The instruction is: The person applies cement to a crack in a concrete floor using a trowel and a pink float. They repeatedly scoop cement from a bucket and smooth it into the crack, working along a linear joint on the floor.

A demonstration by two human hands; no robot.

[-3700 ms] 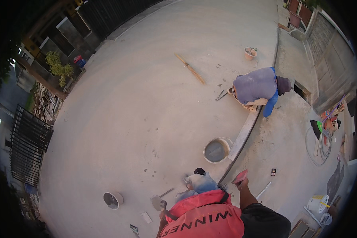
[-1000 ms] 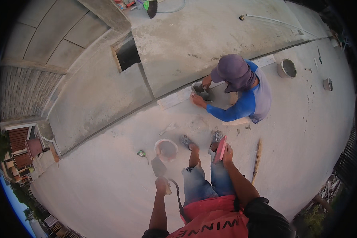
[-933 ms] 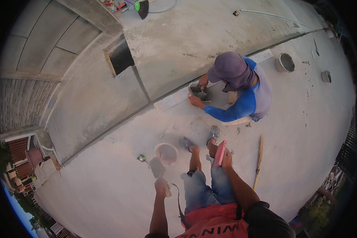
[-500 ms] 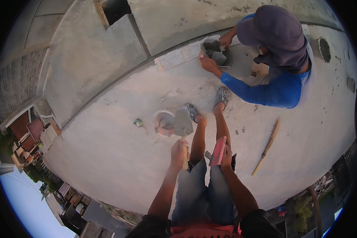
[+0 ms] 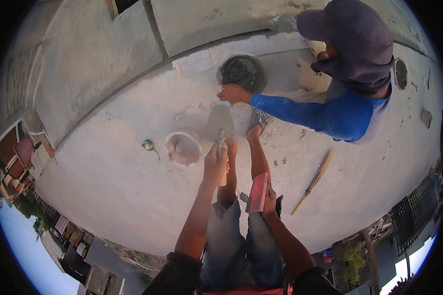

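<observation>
My left hand (image 5: 215, 164) is closed round the wooden handle of a trowel (image 5: 220, 122). Its broad grey blade points away from me, above my feet. My right hand (image 5: 269, 200) grips a red rectangular board (image 5: 257, 192) by its right side, over my right knee; a small grey piece sticks out at the board's left. Just left of the trowel stands a pale bucket (image 5: 200, 146) with reddish stains inside. Beyond the blade, a co-worker's hand (image 5: 235, 93) rests at the near rim of a bucket of wet grey mortar (image 5: 241, 73).
The co-worker (image 5: 330, 108), in blue sleeves and a dark cap, crouches at the right by the wall (image 5: 103, 69). A second trowel (image 5: 283, 23) is against that wall. A straw brush (image 5: 314, 182) lies on the concrete floor; a green tape measure (image 5: 148, 144) lies left of the pale bucket.
The co-worker's trowel has gone from the mortar bucket up to the wall. My view has shifted, and both my hands keep hold of the trowel and the red board.
</observation>
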